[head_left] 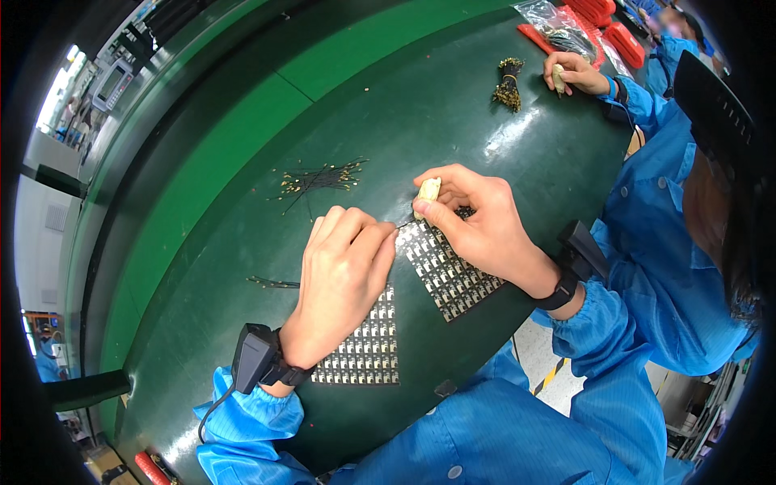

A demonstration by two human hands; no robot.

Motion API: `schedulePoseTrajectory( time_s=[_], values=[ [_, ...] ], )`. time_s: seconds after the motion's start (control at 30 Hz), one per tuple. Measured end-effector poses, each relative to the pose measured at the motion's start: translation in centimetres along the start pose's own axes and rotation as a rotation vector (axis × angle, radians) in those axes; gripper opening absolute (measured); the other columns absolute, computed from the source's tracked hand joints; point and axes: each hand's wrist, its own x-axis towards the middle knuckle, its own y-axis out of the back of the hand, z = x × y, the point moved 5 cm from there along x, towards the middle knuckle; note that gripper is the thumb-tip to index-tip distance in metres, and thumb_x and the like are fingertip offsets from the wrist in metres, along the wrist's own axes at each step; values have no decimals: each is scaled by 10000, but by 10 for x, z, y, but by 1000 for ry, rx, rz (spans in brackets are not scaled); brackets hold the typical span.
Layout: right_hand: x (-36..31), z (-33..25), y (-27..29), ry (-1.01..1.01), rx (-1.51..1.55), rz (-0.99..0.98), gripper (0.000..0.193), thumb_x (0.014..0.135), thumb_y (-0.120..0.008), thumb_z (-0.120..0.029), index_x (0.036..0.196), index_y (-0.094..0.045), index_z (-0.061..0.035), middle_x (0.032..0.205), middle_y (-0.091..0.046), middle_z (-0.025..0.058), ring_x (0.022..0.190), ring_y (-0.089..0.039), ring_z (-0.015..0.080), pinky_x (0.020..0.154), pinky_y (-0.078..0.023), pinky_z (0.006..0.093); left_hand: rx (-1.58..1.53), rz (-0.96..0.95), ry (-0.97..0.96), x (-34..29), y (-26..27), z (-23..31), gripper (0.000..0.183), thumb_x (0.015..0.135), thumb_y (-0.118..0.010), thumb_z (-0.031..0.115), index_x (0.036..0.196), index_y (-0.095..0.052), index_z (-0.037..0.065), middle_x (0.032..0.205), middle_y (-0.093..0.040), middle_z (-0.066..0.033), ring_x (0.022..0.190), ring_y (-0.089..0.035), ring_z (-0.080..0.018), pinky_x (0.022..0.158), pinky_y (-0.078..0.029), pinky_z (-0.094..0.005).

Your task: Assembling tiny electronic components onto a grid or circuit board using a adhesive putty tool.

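Observation:
My left hand [339, 271] is closed, its thumb and fingertips pinched at the corner of a circuit-board panel; a short bit of thin black cable [404, 224] shows at the tips. My right hand [489, 222] grips a small cream-coloured block [428, 192] between thumb and fingers, held against the top of that panel [453, 279]. A second circuit-board panel [364, 347], dark with rows of pale parts, lies partly under my left hand and wrist. A few black cables [275, 283] stick out from beneath the left hand. Beyond the hands lies a loose pile of black cables with gold ends [323, 176].
On the green table [210, 323], a banded cable bundle [508, 85] lies near a co-worker's hand [575, 73], which holds a similar pale block. Red packs [622, 42] and a clear plastic bag [558, 28] are at the far right. A green raised edge [242, 129] borders the far side.

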Motion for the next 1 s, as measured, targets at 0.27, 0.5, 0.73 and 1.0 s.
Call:
schedulePoseTrajectory(
  time_s=[0.27,0.5,0.73,1.0],
  values=[
    [-6,-21,-7,415,-264,41,219,894,-762,62,1102,-699,34,920,-730,168,793,-714,338,691,-564,406,1,7,-9,-1,0,1,135,835,-820,-28,954,-772,14,854,-656,-88,785,-605,-285,709,-494,-412],
    [-6,-24,-10,501,-376,-2,285,844,-770,90,1110,-690,26,923,-714,187,839,-688,387,711,-560,439,-1,10,-14,-1,-2,0,135,830,-821,-20,949,-765,11,858,-651,-86,788,-598,-288,719,-487,-413],
    [6,14,2,-132,317,113,162,1057,-711,-56,1173,-694,56,966,-768,61,815,-716,97,720,-592,268,-20,19,-11,-2,-1,-3,102,854,-813,-1,945,-770,20,860,-657,-84,796,-610,-289,729,-486,-418],
    [10,10,18,-136,437,178,197,1058,-704,-45,1222,-684,62,954,-766,90,803,-713,112,689,-574,251,-87,31,89,2,1,-8,43,889,-791,28,926,-770,24,843,-685,-108,787,-621,-305,737,-491,-423]
  ],
)
